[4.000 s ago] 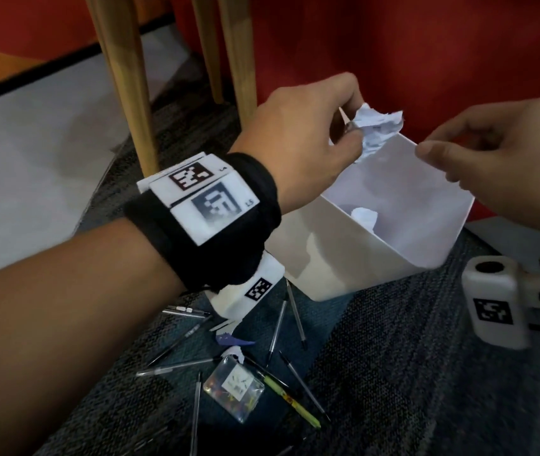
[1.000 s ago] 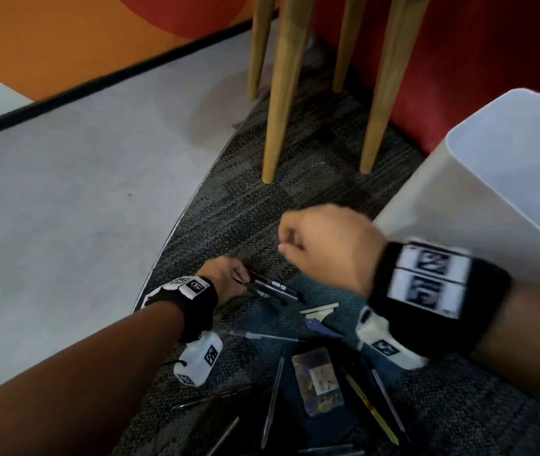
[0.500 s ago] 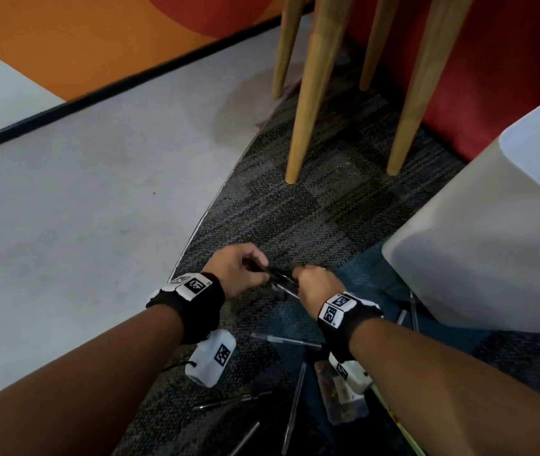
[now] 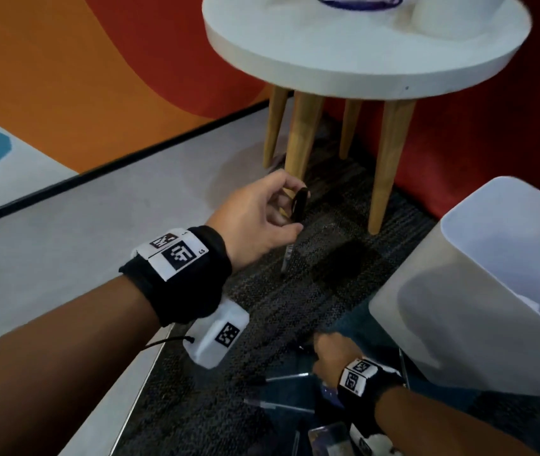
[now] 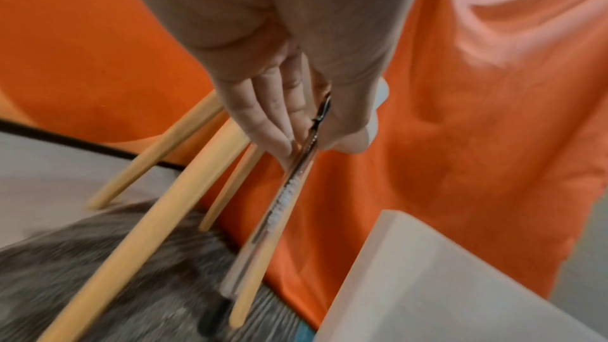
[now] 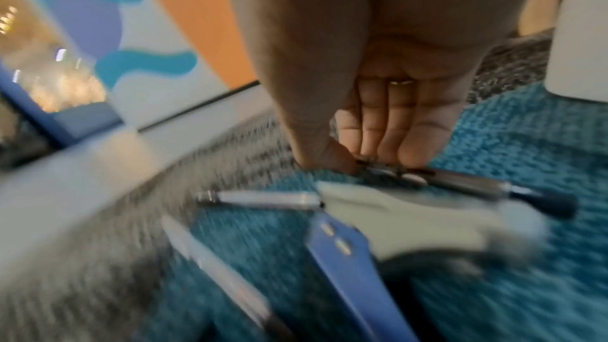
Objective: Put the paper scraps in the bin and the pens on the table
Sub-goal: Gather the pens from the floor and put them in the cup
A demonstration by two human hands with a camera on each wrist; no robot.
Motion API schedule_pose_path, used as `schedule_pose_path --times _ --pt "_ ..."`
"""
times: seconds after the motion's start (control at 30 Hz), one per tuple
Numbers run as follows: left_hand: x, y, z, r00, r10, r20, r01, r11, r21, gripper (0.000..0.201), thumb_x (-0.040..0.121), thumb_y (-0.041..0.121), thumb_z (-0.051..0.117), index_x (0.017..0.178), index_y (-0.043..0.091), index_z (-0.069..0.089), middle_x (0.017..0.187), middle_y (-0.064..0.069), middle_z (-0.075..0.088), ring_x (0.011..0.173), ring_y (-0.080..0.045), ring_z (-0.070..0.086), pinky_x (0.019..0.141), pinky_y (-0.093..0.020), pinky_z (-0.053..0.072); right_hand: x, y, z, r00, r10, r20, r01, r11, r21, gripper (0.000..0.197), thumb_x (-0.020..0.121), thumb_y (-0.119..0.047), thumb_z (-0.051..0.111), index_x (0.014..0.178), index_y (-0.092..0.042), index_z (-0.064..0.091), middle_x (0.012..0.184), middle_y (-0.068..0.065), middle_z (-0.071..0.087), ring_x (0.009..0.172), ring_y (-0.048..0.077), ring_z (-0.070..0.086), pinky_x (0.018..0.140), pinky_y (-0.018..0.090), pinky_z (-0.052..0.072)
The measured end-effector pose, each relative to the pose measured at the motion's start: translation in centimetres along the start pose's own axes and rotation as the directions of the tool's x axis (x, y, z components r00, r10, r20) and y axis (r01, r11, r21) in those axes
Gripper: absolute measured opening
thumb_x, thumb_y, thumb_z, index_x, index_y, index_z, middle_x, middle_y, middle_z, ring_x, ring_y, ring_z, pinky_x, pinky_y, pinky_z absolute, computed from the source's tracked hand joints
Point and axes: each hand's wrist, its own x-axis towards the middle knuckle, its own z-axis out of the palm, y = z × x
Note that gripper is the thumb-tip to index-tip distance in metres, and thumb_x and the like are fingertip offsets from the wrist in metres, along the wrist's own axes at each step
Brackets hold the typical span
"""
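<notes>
step in hand: pens are being gathered off the carpet (image 4: 295, 311) for the table (image 4: 360, 51); the left hand (image 4: 258, 225) already carries some, the right hand (image 4: 334, 357) is picking more.
next move: judged from here, the left hand must rise above the round table top and lay its pens flat, clear of the rim so they don't roll off.
left hand pose: raised in front of the wooden table legs (image 4: 301, 136), wrist cocked, thumb and fingers (image 5: 263, 113) pinching a small bundle of pens (image 5: 292, 181) that hangs tip-down.
right hand pose: low on the carpet, palm down, thumb and fingertips (image 6: 378, 144) closing on a dark pen (image 6: 477, 186); the wrist view is blurred, so it probably grips it but is not yet lifting.
loose pens: several lie on the carpet (image 4: 281, 378) just left of the right hand, beside a blue and white clip-like piece (image 6: 345, 243).
bin: the white bin (image 4: 459, 281) stands at right, just beside the right wrist.
</notes>
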Motion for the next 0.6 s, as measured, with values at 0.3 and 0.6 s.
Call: schedule_pose_path --times 0.3,0.6 --pt "2.9 10.8 -3.3 0.972 0.213 -0.104 -0.216 0.976 -0.018 0.051 0.084 0.008 0.07 0.123 0.035 0.052 0.097 -0.009 0.059 0.071 -0.02 0.068 0.081 -0.036 0.057 -10.2 -3.4 -14.7 0.831 -0.261 -0.491 0.471 0.8 0.372 0.096 0.085 -0.023 0.06 0.126 -0.078 -0.007 0.084 -0.013 0.06 0.074 0.002 0.057 0.071 0.019 0.047" --pt "7.5 20.9 -7.7 0.857 0.397 -0.33 -0.439 0.896 -0.062 0.046 0.085 0.003 0.069 0.117 0.029 0.049 0.091 -0.02 0.064 0.073 -0.028 0.072 0.073 -0.041 0.06 -22.7 -0.7 -33.2 0.218 -0.021 -0.976 0.741 0.654 0.151 0.079 0.075 -0.01 0.074 0.131 -0.052 0.035 0.075 -0.005 0.066 0.066 0.01 0.066 0.065 0.028 0.055"
